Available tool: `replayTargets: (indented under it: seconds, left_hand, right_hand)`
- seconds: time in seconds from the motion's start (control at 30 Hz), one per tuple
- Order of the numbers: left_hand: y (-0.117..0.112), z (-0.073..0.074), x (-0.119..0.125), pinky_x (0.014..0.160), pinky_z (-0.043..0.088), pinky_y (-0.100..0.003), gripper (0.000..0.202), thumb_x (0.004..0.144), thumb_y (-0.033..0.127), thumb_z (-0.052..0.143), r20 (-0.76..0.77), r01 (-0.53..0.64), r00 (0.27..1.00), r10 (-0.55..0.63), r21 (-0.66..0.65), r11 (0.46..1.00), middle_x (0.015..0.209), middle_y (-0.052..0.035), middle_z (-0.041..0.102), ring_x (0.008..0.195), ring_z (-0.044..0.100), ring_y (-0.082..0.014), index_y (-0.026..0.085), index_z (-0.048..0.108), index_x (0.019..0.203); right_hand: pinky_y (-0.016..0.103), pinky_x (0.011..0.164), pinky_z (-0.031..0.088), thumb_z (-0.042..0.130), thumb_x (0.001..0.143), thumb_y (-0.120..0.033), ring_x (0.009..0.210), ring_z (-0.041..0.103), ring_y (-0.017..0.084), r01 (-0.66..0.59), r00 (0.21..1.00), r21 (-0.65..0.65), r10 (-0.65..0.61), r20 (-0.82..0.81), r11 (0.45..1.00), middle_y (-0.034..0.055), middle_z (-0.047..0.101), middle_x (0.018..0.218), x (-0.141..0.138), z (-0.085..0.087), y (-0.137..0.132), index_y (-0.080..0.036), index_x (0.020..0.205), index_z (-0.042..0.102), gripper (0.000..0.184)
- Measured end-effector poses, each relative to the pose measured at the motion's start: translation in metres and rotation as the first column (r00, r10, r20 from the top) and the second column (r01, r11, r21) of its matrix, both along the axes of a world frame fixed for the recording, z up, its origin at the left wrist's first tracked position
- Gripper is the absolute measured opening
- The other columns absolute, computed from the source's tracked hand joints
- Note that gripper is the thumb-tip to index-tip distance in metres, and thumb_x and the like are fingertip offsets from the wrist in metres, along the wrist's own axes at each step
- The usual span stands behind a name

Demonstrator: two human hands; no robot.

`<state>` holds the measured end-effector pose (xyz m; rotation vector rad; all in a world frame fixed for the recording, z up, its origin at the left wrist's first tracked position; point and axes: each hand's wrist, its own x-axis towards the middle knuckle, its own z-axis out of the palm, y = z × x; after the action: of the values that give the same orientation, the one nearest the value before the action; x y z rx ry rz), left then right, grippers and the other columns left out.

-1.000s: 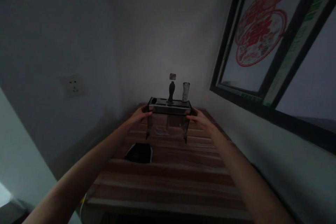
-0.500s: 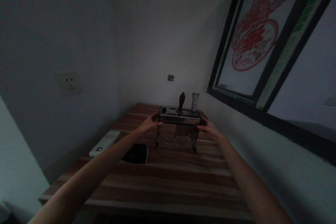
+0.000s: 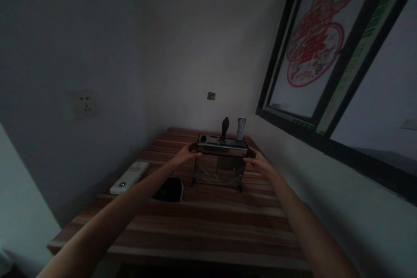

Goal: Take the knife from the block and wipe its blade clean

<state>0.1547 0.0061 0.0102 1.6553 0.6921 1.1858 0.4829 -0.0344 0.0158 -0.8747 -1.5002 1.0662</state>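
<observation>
A see-through box with a dark, slotted top (image 3: 213, 141), looking like a knife holder, stands on the table. A black handle (image 3: 225, 128) sticks up from its top. To the right of that handle rises a shiny, silvery piece (image 3: 240, 128) whose kind I cannot make out. My left hand (image 3: 187, 153) grips the upper left side of the holder, thumb toward the front. On the opposite side, my right hand (image 3: 256, 160) holds the upper right corner. Behind the holder, parts of the fingers are hidden.
The striped wooden table (image 3: 202, 230) reaches back to the wall. Left of the holder lie a black, flat item (image 3: 169, 190) and a long white device (image 3: 129, 177). A wall socket (image 3: 84, 104) is on the left, and a dark-framed window (image 3: 316, 56) slants along the right.
The holder's upright pieces and top sit slightly lower in view, with the top tilted a little differently. Both hands keep their grip.
</observation>
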Motion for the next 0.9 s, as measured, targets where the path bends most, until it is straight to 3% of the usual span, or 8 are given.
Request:
replayTargets:
  seconds: [0.63,0.8,0.9]
  left_hand:
    - [0.0047,-0.001,0.0003,0.097,0.033,-0.042,0.076,0.051,0.038,0.075,-0.042,0.02,0.999,-0.02,-0.01,1.0,0.127,-0.0151,0.048,0.112,0.049,-0.0279,0.012,0.049,0.118]
    - [0.0058,-0.0029,0.0002,0.1,0.031,-0.042,0.077,0.052,0.037,0.074,-0.036,0.046,0.998,-0.047,-0.014,0.999,0.126,-0.0134,0.049,0.114,0.046,-0.0272,0.014,0.047,0.12]
    - [0.0026,-0.0039,0.0015,0.1,0.03,-0.042,0.077,0.056,0.036,0.073,-0.015,0.069,0.997,-0.069,-0.013,0.998,0.13,-0.0134,0.044,0.114,0.046,-0.0265,0.015,0.042,0.124]
  right_hand:
    - [0.037,0.096,0.036,0.076,0.052,-0.021,0.108,0.051,0.019,0.034,0.999,-0.058,-0.034,0.003,0.998,0.0022,0.058,0.116,0.0015,-0.0006,-0.0032,-0.026,0.112,0.055,0.064]
    - [0.038,0.099,0.033,0.075,0.056,-0.023,0.108,0.052,0.019,-0.062,0.998,-0.016,0.063,0.01,0.998,0.0037,0.058,0.116,-0.0006,-0.0005,-0.0069,-0.024,0.113,0.054,0.06]
    - [0.039,0.1,0.031,0.072,0.06,-0.027,0.111,0.049,0.02,-0.033,0.998,0.034,0.03,0.062,0.999,0.004,0.055,0.121,-0.0007,-0.0035,-0.0075,-0.024,0.115,0.052,0.059]
